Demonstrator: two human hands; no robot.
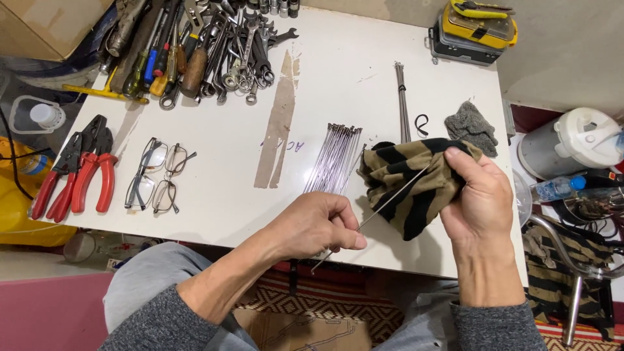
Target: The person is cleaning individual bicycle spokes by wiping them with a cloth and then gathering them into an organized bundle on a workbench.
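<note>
My left hand [318, 224] pinches the near end of a thin metal spoke [390, 198] that slants up to the right. Its far end goes into a striped tan and black rag [409, 179], which my right hand [478, 198] grips bunched around the spoke. Both hands hover over the near edge of a white table [227, 188]. Just behind them a fanned row of several more spokes [335, 159] lies flat on the table.
A tied bundle of spokes [402, 104], a black rubber loop [421, 123] and a grey cloth [473, 127] lie at the back right. Two pairs of glasses [156, 175], red-handled pliers [78, 172] and a heap of wrenches and screwdrivers [201, 52] fill the left. A yellow case [478, 26] sits at the far corner.
</note>
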